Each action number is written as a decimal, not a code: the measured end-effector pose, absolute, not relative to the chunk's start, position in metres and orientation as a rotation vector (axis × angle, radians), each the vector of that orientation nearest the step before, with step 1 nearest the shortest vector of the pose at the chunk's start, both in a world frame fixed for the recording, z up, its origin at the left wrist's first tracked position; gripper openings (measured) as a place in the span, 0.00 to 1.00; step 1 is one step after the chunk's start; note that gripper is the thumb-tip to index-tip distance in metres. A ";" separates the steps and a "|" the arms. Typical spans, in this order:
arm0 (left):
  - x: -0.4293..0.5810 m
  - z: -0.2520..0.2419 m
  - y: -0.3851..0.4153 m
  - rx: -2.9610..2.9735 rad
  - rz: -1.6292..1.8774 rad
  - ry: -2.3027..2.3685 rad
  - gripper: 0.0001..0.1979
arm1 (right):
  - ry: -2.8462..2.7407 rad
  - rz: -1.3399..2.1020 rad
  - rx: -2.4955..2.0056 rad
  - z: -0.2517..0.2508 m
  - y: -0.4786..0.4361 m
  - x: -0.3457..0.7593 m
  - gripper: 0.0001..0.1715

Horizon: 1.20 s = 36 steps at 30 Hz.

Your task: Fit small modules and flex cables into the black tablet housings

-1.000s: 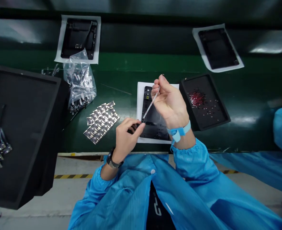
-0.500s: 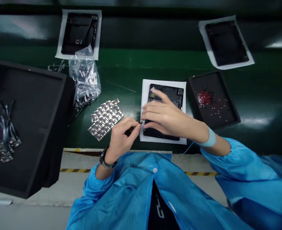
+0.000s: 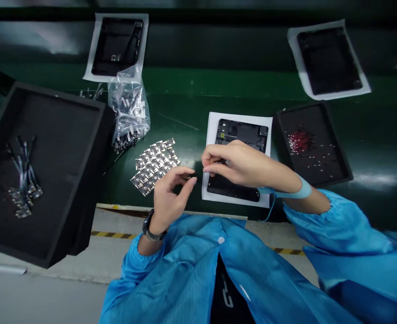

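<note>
Closely, left hand [image 3: 169, 194] in pinch on tiny dark rectangular part [image 3: 192, 175], right hand [image 3: 234, 164] with fingertips together.

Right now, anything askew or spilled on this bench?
The far-right frame and its white sheet lie more skewed than the other two. In the right tray, pale specks lie scattered around the red pile. The parts bag overlaps the far-left sheet. Left hand pinches a small dark part; nothing odd there.

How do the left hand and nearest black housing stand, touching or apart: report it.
Apart. Head view: bare white sheet shows between left hand and black housing.
</note>
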<state>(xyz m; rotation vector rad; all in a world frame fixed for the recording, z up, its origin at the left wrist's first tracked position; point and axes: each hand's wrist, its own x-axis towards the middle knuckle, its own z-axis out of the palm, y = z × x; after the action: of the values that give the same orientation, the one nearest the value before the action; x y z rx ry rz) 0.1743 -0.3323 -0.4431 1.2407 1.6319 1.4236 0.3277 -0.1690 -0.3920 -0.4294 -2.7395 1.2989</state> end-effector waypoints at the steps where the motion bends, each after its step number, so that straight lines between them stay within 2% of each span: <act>1: 0.176 -0.443 -0.332 1.180 1.456 1.636 0.11 | -2.697 1.324 -0.436 -0.394 -0.170 0.328 0.04; 3: 0.178 -0.442 -0.331 1.138 1.484 1.648 0.13 | -2.642 1.357 -0.412 -0.397 -0.173 0.328 0.04; 10: 0.179 -0.438 -0.328 1.278 1.486 1.776 0.10 | -2.609 1.302 -0.354 -0.400 -0.177 0.326 0.06; 24: 0.183 -0.435 -0.333 1.493 1.469 1.833 0.17 | -2.601 1.369 -0.319 -0.399 -0.174 0.327 0.06; 36: 0.188 -0.434 -0.335 1.517 1.480 1.889 0.17 | -2.573 1.449 -0.327 -0.400 -0.173 0.330 0.05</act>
<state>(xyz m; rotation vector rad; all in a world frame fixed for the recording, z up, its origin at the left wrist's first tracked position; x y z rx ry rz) 0.1884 -0.3345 -0.4341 1.5174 1.8890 1.4801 0.3298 -0.1733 -0.3997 -0.3270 -2.5731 1.4490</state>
